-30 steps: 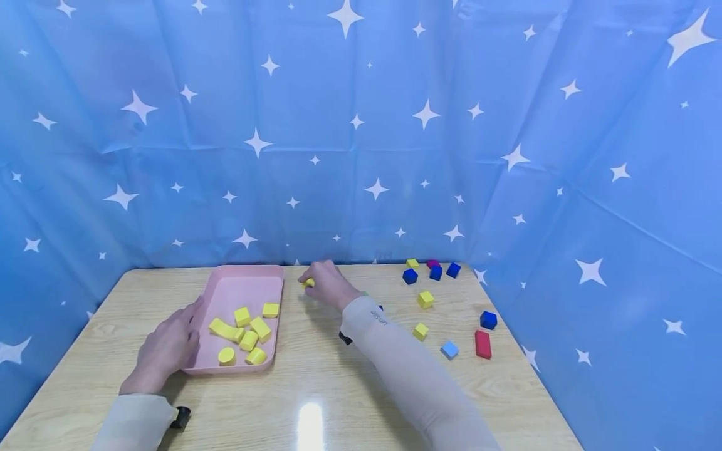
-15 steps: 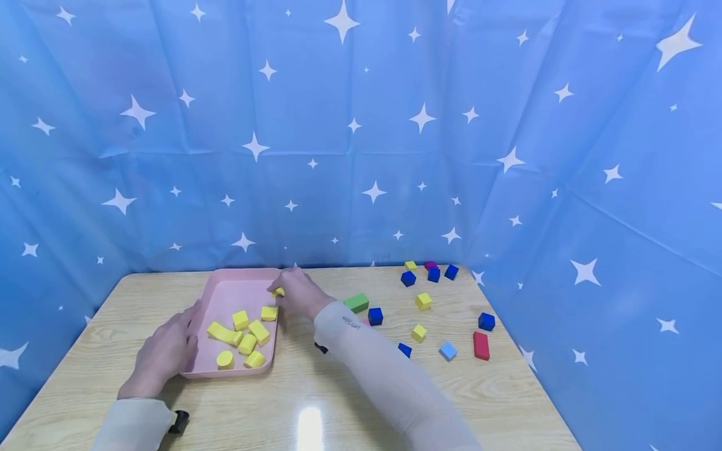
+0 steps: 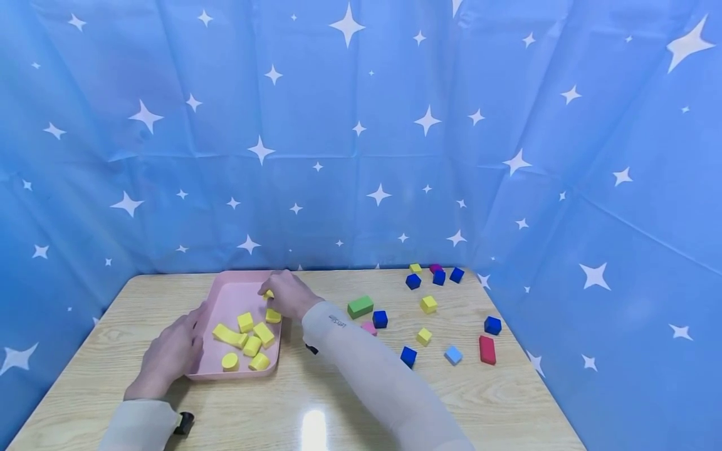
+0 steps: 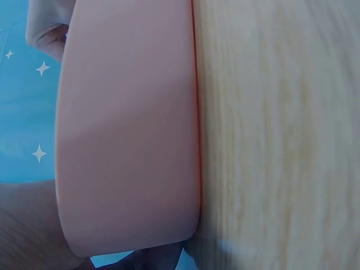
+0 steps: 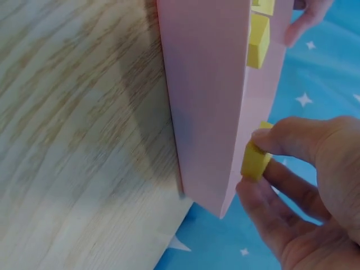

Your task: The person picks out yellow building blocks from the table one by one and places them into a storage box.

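The left hand [image 3: 172,354] holds the left side of the pink tray [image 3: 232,376]; in the left wrist view its thumb side [image 4: 28,225] laps over the tray wall [image 4: 129,135]. Over the tray's right rear part, the right hand [image 3: 289,294] pinches a yellow block [image 3: 269,294]. The right wrist view shows that block [image 5: 256,161] between thumb and fingertips of the right hand [image 5: 315,185], beside the tray's rim. Several yellow blocks lie in the tray, among them a curved piece [image 3: 227,336] and a cylinder [image 3: 230,361].
Right of the tray, the wooden table [image 3: 338,401] bears a green block [image 3: 360,306], a pink block [image 3: 369,327], a light blue block [image 3: 453,355], a red block [image 3: 487,350], several dark blue cubes [image 3: 380,319] and yellow cubes [image 3: 429,304]. A starry blue curtain [image 3: 338,156] stands behind.
From the table right of the tray, the right hand has moved left with its yellow block, over the tray's right rim. The left hand has stayed at the tray's left side.
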The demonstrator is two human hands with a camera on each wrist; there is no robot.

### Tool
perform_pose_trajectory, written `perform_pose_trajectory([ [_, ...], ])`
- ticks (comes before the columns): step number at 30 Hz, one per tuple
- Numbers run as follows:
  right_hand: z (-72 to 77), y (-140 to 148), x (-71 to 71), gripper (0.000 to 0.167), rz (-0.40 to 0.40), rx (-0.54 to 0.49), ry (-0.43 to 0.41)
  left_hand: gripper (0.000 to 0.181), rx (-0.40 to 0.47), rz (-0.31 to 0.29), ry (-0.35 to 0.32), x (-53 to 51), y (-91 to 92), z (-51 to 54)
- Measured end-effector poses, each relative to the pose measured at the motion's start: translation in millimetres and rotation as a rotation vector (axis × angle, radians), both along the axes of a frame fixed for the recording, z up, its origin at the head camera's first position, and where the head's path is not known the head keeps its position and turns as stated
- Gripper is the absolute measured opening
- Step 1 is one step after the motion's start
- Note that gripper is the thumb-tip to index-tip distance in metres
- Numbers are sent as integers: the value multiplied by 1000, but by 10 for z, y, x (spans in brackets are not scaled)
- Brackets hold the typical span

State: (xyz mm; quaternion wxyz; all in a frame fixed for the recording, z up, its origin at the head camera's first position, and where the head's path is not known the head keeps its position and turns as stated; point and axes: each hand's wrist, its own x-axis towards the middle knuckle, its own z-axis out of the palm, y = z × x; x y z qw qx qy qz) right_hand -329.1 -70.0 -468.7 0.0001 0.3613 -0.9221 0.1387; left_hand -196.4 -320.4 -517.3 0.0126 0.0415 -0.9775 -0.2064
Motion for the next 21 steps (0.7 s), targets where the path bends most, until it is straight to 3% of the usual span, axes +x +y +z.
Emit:
perform_pose_trajectory([
  [6, 6, -6, -4, 36, 3, 45, 42, 71, 4, 2, 5, 0, 10, -3],
  [21, -11, 220, 1, 42, -86, 45, 56, 71, 9, -8, 19, 2, -2, -15],
])
